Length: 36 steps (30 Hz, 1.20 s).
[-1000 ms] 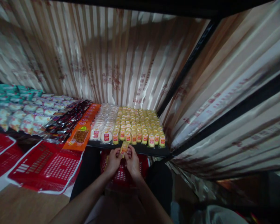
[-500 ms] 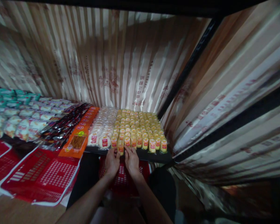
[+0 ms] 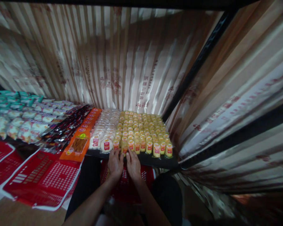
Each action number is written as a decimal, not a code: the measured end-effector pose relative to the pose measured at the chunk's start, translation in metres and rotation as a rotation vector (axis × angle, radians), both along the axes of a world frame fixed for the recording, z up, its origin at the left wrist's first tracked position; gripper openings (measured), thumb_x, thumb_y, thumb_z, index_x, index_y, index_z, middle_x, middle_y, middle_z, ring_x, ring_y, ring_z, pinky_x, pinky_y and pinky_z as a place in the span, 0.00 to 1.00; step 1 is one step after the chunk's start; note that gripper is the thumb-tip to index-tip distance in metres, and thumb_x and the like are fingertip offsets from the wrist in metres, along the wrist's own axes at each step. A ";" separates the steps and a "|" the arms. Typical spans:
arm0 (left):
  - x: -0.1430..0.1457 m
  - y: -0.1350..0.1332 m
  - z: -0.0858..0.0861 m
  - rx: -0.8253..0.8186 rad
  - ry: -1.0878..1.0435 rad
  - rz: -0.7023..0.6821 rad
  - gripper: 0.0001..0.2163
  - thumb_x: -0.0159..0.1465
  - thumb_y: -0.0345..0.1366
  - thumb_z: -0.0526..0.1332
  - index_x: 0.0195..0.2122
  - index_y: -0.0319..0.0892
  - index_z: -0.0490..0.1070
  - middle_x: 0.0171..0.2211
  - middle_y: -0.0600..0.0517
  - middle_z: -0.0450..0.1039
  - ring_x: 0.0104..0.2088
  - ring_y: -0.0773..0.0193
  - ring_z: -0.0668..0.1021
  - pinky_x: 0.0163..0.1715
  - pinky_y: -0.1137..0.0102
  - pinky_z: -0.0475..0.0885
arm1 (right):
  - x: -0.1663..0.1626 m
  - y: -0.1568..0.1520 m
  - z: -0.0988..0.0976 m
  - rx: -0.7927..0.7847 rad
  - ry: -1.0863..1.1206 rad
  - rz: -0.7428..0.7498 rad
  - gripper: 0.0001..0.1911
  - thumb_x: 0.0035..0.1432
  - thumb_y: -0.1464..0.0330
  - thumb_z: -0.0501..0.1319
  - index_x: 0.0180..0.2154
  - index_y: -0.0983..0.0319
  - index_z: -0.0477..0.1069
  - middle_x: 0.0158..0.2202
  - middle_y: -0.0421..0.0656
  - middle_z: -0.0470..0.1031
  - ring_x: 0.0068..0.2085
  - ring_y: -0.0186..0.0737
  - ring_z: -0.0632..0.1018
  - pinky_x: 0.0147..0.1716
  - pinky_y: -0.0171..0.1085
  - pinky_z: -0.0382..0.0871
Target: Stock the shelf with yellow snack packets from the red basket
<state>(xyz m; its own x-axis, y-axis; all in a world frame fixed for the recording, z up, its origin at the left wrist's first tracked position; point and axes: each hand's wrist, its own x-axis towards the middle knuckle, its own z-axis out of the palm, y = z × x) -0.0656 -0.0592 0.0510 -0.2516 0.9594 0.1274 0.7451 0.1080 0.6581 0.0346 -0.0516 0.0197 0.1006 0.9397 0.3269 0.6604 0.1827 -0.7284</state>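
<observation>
Pleated, pale sheeting (image 3: pixel 132 59) with red print hangs behind a black shelf (image 3: pixel 165 161), and a black post (image 3: pixel 202 59) slants up between 1 and 2 o'clock from the hands. Both hands meet the shelf's front edge just apart, the left hand (image 3: pixel 115 165) at 8 o'clock and the right hand (image 3: pixel 133 166) at 4 o'clock from a yellow packet (image 3: pixel 124 147) that stands in the gap at their fingertips, partly covered by them. Whether either one grips it or only rests against it, I cannot tell.

That packet is in the front row, toward the left end. More yellow packets (image 3: pixel 142 127) fill the shelf from 12 to 2 o'clock. White packets (image 3: pixel 106 145) lie at 11 o'clock; toward 10, going outward, come an orange bag (image 3: pixel 79 142), dark packs (image 3: pixel 63 128), white bags (image 3: pixel 36 130) and teal packs (image 3: pixel 11 98).

Below, at 6 o'clock, a red basket (image 3: pixel 124 188) sits between dark-clad knees (image 3: pixel 167 191). Another basket (image 3: pixel 58 174), white-rimmed, is out toward 9.
</observation>
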 end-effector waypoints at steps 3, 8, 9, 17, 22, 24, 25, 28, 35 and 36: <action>0.001 0.001 -0.001 -0.039 0.037 0.012 0.15 0.64 0.37 0.53 0.50 0.39 0.68 0.47 0.44 0.69 0.47 0.57 0.72 0.44 0.66 0.68 | -0.001 0.000 -0.001 -0.011 0.040 0.016 0.23 0.61 0.60 0.47 0.52 0.64 0.68 0.40 0.51 0.74 0.40 0.42 0.75 0.42 0.41 0.70; 0.002 0.004 -0.002 -0.074 0.030 0.009 0.15 0.64 0.37 0.52 0.51 0.42 0.68 0.47 0.47 0.72 0.45 0.58 0.75 0.42 0.67 0.68 | -0.004 -0.002 -0.004 0.030 0.072 -0.016 0.23 0.61 0.62 0.47 0.54 0.64 0.64 0.40 0.50 0.73 0.38 0.41 0.75 0.39 0.39 0.70; 0.002 0.005 -0.002 -0.073 0.034 0.008 0.15 0.64 0.38 0.51 0.50 0.42 0.68 0.47 0.47 0.73 0.44 0.59 0.75 0.42 0.67 0.68 | -0.004 -0.002 -0.004 0.040 0.075 -0.021 0.23 0.61 0.62 0.47 0.54 0.63 0.64 0.40 0.50 0.73 0.38 0.40 0.75 0.39 0.39 0.70; 0.002 0.007 -0.003 -0.065 0.046 0.003 0.15 0.64 0.36 0.51 0.50 0.43 0.67 0.44 0.47 0.74 0.42 0.60 0.76 0.39 0.69 0.68 | -0.007 -0.004 -0.009 0.063 0.116 -0.042 0.20 0.59 0.64 0.48 0.51 0.64 0.63 0.40 0.50 0.72 0.36 0.40 0.74 0.37 0.40 0.71; 0.003 0.008 -0.003 -0.048 0.006 0.014 0.15 0.64 0.35 0.51 0.50 0.43 0.66 0.41 0.48 0.73 0.41 0.61 0.76 0.38 0.70 0.68 | -0.010 -0.006 -0.011 0.119 0.126 -0.040 0.16 0.59 0.67 0.49 0.47 0.62 0.65 0.40 0.49 0.70 0.35 0.38 0.74 0.35 0.38 0.71; 0.003 0.009 -0.007 -0.022 -0.021 0.005 0.15 0.63 0.34 0.51 0.51 0.41 0.65 0.41 0.48 0.72 0.41 0.60 0.75 0.38 0.69 0.68 | -0.010 -0.007 -0.012 0.143 0.108 -0.032 0.15 0.59 0.67 0.48 0.46 0.62 0.66 0.41 0.49 0.69 0.35 0.38 0.74 0.36 0.38 0.71; 0.002 0.009 -0.009 -0.004 -0.037 -0.005 0.15 0.63 0.34 0.51 0.51 0.40 0.64 0.41 0.47 0.72 0.41 0.60 0.75 0.38 0.69 0.68 | -0.011 -0.007 -0.012 0.151 0.098 -0.028 0.15 0.59 0.67 0.48 0.45 0.62 0.66 0.41 0.49 0.69 0.36 0.38 0.74 0.36 0.38 0.71; 0.000 0.010 -0.018 0.075 -0.091 -0.047 0.16 0.63 0.34 0.50 0.51 0.38 0.63 0.39 0.47 0.72 0.40 0.61 0.75 0.40 0.68 0.69 | -0.010 -0.007 -0.012 0.166 0.072 -0.031 0.15 0.59 0.68 0.48 0.44 0.62 0.67 0.41 0.48 0.69 0.36 0.38 0.73 0.38 0.38 0.71; -0.008 0.001 -0.024 0.286 -0.166 -0.062 0.14 0.63 0.37 0.50 0.48 0.39 0.63 0.36 0.48 0.68 0.34 0.63 0.73 0.37 0.68 0.71 | -0.008 -0.009 -0.013 0.170 -0.003 -0.027 0.19 0.60 0.69 0.46 0.49 0.62 0.69 0.42 0.50 0.68 0.42 0.40 0.73 0.42 0.39 0.70; -0.009 0.000 -0.024 0.308 -0.158 -0.007 0.14 0.63 0.37 0.50 0.48 0.39 0.63 0.37 0.47 0.67 0.34 0.63 0.73 0.38 0.67 0.71 | -0.008 -0.009 -0.014 0.173 -0.008 -0.022 0.19 0.60 0.69 0.46 0.49 0.61 0.69 0.42 0.49 0.68 0.42 0.40 0.73 0.42 0.39 0.70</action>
<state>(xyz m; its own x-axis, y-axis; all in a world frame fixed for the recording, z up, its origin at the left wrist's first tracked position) -0.0744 -0.0591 0.0273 -0.2850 0.8837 0.3712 0.6316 -0.1182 0.7663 0.0267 -0.0609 0.0062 0.1178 0.8666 0.4848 0.6711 0.2904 -0.6822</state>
